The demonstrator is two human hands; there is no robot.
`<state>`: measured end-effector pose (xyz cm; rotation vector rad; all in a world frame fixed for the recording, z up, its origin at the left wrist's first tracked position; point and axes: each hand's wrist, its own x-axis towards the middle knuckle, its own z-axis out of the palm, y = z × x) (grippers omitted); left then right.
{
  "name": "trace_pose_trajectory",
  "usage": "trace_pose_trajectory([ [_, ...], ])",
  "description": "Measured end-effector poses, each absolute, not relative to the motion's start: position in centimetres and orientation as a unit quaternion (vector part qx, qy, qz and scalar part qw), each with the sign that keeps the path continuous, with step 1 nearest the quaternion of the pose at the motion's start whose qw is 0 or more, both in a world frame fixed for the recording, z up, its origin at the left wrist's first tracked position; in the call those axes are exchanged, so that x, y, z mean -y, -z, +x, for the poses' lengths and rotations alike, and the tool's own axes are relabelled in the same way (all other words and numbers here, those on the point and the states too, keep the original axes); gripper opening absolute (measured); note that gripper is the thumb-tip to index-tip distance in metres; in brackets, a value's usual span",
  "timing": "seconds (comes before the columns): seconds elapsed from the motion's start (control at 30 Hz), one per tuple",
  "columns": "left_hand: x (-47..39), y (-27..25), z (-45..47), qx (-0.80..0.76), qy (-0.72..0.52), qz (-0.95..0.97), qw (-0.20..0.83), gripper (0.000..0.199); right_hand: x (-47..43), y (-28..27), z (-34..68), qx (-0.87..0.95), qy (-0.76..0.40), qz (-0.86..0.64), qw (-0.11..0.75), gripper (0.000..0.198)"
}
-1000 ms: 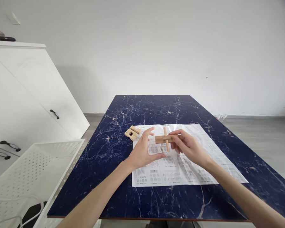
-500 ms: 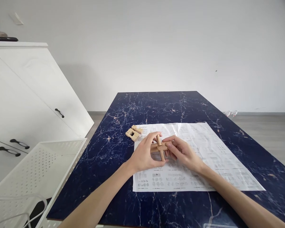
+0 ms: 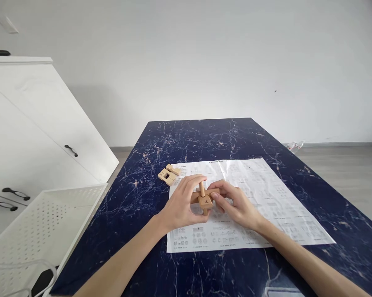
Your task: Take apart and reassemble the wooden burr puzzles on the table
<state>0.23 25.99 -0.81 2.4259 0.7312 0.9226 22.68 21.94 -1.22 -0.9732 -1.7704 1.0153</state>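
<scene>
Between my two hands is a wooden interlocking puzzle [image 3: 205,201], a cross of bars with a round peg standing through its middle and a dark mark on the near block end. My left hand [image 3: 184,202] is closed on it, fingertips at the peg's top and thumb at its lower end. From the other side my right hand [image 3: 233,202] pinches the right-hand bar between thumb and fingers. Under both hands lies a white printed sheet [image 3: 278,214]. Some fingers of each hand are hidden behind the puzzle.
Small light wooden blocks [image 3: 169,175], some grouped around a square gap, lie at the sheet's upper left corner. The dark blue marbled table [image 3: 192,136] stands near the wall. A white cabinet [image 3: 49,123] and a perforated white panel [image 3: 49,222] are to the left.
The puzzle has been tilted, so its marked block end now faces me and the peg stands more upright. Both hands keep hold of it. My view has shifted slightly.
</scene>
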Motion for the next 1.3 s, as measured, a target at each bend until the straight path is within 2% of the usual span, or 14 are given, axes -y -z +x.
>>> trace_pose_trajectory([
  [0.33,-26.1,0.7,0.3,-0.262,-0.327,0.884,0.206,0.094,-22.0,1.2,22.6,0.719,-0.377,-0.397,0.428,0.020],
  [0.43,-26.1,0.5,0.4,-0.259,-0.338,0.870,0.249,0.099,-22.0,1.0,22.5,0.720,-0.346,-0.412,0.438,0.021],
  [0.6,-25.9,0.4,0.3,-0.289,-0.324,0.815,0.384,0.115,-22.1,0.8,22.4,0.713,-0.345,-0.424,0.439,0.025],
  [0.7,-26.0,0.3,0.3,-0.300,-0.316,0.820,0.372,0.123,-22.1,0.9,22.3,0.701,-0.364,-0.423,0.445,0.027],
  [0.87,-26.0,-0.3,0.4,-0.302,-0.304,0.846,0.317,0.102,-22.2,1.0,22.4,0.687,-0.396,-0.415,0.446,0.026],
  [1.03,-26.0,0.0,0.4,-0.296,-0.297,0.853,0.311,0.097,-22.3,0.9,22.4,0.689,-0.402,-0.415,0.438,0.027],
  [1.2,-26.2,0.4,0.3,-0.254,-0.284,0.879,0.286,0.075,-22.3,0.6,22.5,0.695,-0.402,-0.407,0.436,0.026],
  [1.3,-26.1,0.3,0.2,-0.248,-0.287,0.881,0.281,0.071,-22.3,0.7,22.5,0.694,-0.402,-0.405,0.439,0.024],
])
